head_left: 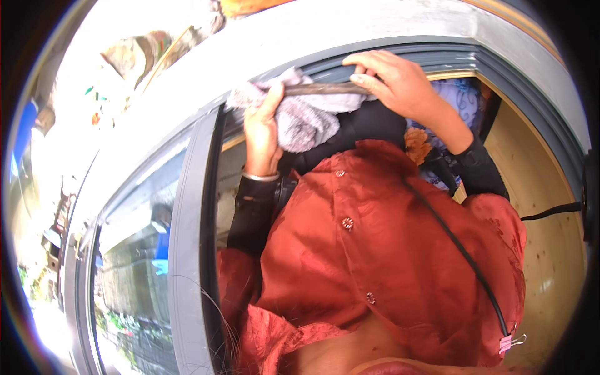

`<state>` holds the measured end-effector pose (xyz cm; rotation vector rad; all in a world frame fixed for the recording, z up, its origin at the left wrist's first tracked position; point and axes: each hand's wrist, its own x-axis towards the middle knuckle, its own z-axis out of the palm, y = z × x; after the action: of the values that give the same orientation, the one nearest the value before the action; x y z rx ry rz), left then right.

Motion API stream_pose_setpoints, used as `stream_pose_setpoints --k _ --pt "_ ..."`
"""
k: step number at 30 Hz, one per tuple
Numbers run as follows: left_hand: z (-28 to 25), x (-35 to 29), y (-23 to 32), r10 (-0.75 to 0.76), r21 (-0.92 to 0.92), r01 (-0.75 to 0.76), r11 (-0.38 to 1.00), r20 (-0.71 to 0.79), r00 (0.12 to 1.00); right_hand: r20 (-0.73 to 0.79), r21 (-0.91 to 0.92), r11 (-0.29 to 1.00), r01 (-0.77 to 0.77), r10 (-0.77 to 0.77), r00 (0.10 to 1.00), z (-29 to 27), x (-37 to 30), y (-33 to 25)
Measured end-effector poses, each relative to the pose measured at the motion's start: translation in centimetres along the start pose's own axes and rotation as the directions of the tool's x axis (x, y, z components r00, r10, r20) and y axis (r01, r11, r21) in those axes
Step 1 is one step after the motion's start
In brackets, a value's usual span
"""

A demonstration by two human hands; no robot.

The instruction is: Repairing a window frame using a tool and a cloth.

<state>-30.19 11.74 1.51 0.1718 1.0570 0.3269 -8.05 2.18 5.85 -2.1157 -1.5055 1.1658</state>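
Note:
My left hand (262, 139) is closed around a bunched greyish-white towel (306, 124) and the near end of a thin brown stick (325, 89). The thumb presses over both. The stick lies roughly level across the towel, whose folds hang below it and bulge out to the left. Close to the stick's right end is my right hand (397, 84), palm down, with index finger and thumb apart. Its other fingers are partly hidden, and whether its palm touches the stick is unclear. Just beyond both hands runs the dark grey window track (450, 57).
A sliding window panel with a grey frame (192, 250) stands close by my left arm. Outside the track is a pale sill (400, 22). A wooden surface (531, 150) lies to the right, near patterned fabric (459, 100). A black cable (459, 247) crosses my red shirt.

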Motion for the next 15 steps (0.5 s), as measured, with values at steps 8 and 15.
stream_pose_setpoints --k 8,15 --pt "-1.7 0.2 -0.1 0.021 0.161 -0.020 0.987 -0.006 1.000 -0.390 0.117 0.951 -0.286 0.309 0.867 -3.1 -2.2 8.4" --pt "-0.8 -0.3 0.3 0.083 0.172 -0.063 0.983 -0.110 0.990 -0.538 -0.070 0.960 -0.272 0.193 0.821 -6.2 -3.9 10.7"
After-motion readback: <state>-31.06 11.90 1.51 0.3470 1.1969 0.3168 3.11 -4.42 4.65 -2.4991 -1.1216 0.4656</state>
